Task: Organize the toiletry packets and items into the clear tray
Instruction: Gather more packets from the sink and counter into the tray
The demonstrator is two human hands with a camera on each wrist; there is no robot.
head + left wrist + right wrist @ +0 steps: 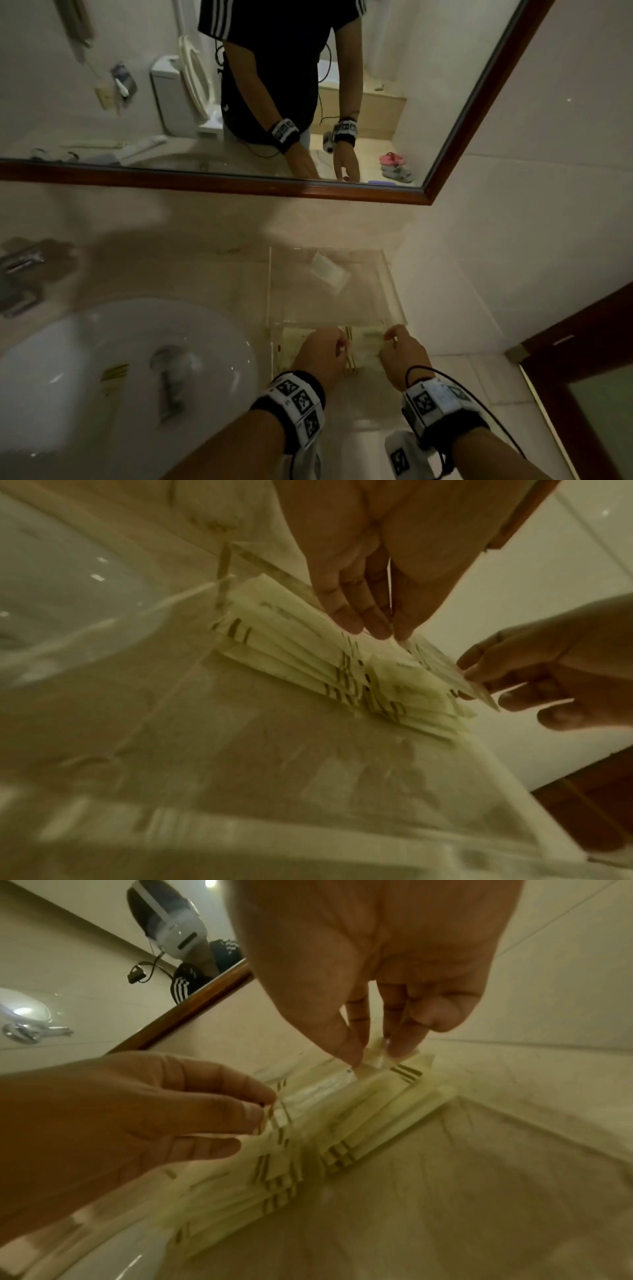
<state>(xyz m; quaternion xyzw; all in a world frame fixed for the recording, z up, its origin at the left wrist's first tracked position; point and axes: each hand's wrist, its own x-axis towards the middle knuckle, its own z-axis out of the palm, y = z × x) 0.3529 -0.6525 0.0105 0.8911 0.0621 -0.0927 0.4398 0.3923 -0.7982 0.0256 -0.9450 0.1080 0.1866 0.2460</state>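
The clear tray (394,284) stands on the counter to the right of the sink. A row of pale packets with dark stripes (308,656) lies across its near end, also seen as the packets (369,1118). My left hand (342,342) and right hand (390,337) hover over that row. Between them they hold one thin see-through packet (322,1088) by its ends. The right hand (375,1056) pinches one end with thumb and fingers, and the left hand (260,1118) pinches the other. One white packet (329,270) lies flat in the tray's far part.
A white basin (68,342) with a metal stopper (171,380) fills the left, and a striped packet-like thing (114,373) lies in it. The tap (20,267) is far left. A framed mirror (342,192) hangs behind, and a wooden door frame (582,342) stands at the right.
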